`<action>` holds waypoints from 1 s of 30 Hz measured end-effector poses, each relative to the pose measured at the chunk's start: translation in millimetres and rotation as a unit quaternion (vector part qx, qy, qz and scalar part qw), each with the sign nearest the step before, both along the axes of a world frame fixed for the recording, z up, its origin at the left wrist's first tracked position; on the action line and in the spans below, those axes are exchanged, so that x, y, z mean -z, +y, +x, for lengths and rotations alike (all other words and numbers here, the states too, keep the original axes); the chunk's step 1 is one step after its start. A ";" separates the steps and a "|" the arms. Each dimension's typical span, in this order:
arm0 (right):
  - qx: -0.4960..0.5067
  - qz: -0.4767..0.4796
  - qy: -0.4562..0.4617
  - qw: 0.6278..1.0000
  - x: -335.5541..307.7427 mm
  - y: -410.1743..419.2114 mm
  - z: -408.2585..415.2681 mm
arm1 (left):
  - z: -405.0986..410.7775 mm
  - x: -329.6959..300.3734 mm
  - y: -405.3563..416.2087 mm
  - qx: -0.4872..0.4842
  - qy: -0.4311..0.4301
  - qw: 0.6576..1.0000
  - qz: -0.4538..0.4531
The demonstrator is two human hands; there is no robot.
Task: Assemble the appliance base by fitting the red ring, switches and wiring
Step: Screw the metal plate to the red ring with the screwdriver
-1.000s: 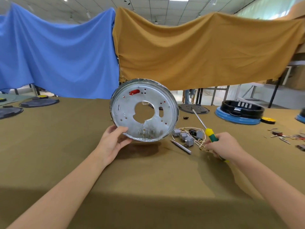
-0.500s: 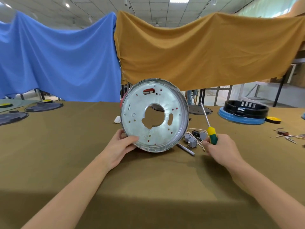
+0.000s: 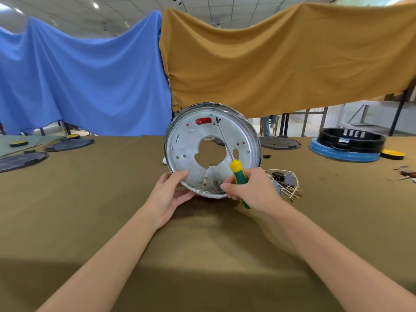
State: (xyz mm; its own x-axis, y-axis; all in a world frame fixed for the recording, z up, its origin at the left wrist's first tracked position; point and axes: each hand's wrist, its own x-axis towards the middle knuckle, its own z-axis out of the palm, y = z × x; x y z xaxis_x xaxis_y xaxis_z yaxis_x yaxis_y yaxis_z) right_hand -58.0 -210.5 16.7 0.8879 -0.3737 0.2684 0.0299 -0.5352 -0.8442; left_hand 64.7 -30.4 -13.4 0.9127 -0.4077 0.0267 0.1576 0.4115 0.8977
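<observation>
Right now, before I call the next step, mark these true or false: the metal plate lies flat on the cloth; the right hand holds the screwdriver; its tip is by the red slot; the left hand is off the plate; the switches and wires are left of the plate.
1. Metal plate lies flat: false, it stands on edge.
2. Right hand holds the screwdriver: true.
3. Tip is by the red slot: true.
4. Left hand is off the plate: false, it grips the lower rim.
5. Switches and wires are left: false, they lie to the right.

Table (image 3: 90,210), olive cloth. Wire/switch bundle (image 3: 284,181) ctr-right; black-blue base (image 3: 346,146) at 2 o'clock; dark discs (image 3: 67,144) at 10.
</observation>
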 end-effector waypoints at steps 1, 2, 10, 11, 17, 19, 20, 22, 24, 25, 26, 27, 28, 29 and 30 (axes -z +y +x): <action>0.001 -0.009 0.008 1.000 -2.2 -2.4 2.9 | 0.3 0.5 -0.4 -0.001 0.000 1.000 -0.001; 0.004 -0.030 0.018 0.999 -4.7 -5.1 5.8 | 0.9 0.8 -0.8 0.000 -0.001 1.000 -0.001; -0.049 -0.196 0.078 0.976 -14.0 -3.5 22.8 | 0.3 0.4 -2.5 0.011 -0.022 1.000 0.005; -0.053 -0.201 0.081 0.975 -13.8 -3.4 23.8 | -0.1 0.7 -2.3 0.012 -0.027 1.000 0.006; -0.063 -0.194 0.103 0.974 -16.7 -4.0 31.1 | -1.6 0.4 -2.0 0.017 -0.036 0.999 0.007; -0.066 -0.201 0.108 0.971 -16.7 -3.2 33.7 | -1.8 0.5 -1.9 0.019 -0.037 0.999 0.012; -0.066 -0.202 0.110 0.971 -16.6 -3.1 35.1 | -1.8 0.4 -1.9 0.018 -0.038 0.999 0.014; -0.063 -0.203 0.114 0.970 -16.6 -3.1 37.2 | -2.5 0.2 -1.4 0.019 -0.041 0.999 0.016; -0.061 -0.203 0.114 0.971 -16.5 -4.3 38.2 | -3.3 -0.3 -1.5 0.022 -0.044 0.999 0.016; -0.062 -0.202 0.112 0.971 -16.3 -4.9 38.2 | -3.5 -0.4 -1.5 0.024 -0.045 0.999 0.016; -0.062 -0.202 0.112 0.971 -15.9 -5.2 38.1 | -3.7 -0.3 -1.5 0.025 -0.047 0.998 0.017; -0.060 -0.204 0.112 0.971 -15.4 -5.3 37.9 | -3.9 -0.2 -1.4 0.027 -0.050 0.998 0.018; -0.058 -0.208 0.113 0.970 -14.7 -5.4 38.0 | -4.1 -0.1 -1.5 0.029 -0.053 0.998 0.020; -0.055 -0.213 0.112 0.969 -14.3 -5.4 38.5 | -4.2 -0.2 -1.6 0.031 -0.056 0.998 0.020; -0.052 -0.220 0.111 0.968 -14.0 -5.5 39.1 | -4.3 -0.3 -1.7 0.031 -0.057 0.998 0.021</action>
State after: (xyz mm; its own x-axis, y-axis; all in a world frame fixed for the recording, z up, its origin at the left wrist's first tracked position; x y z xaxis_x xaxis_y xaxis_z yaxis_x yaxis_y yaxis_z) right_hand -18.9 -216.0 30.7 0.9688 -0.1719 0.1786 -0.0531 -0.8477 -0.5278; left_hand 60.3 -32.1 -13.2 0.8773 -0.4671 0.1107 0.0774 0.3652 0.9277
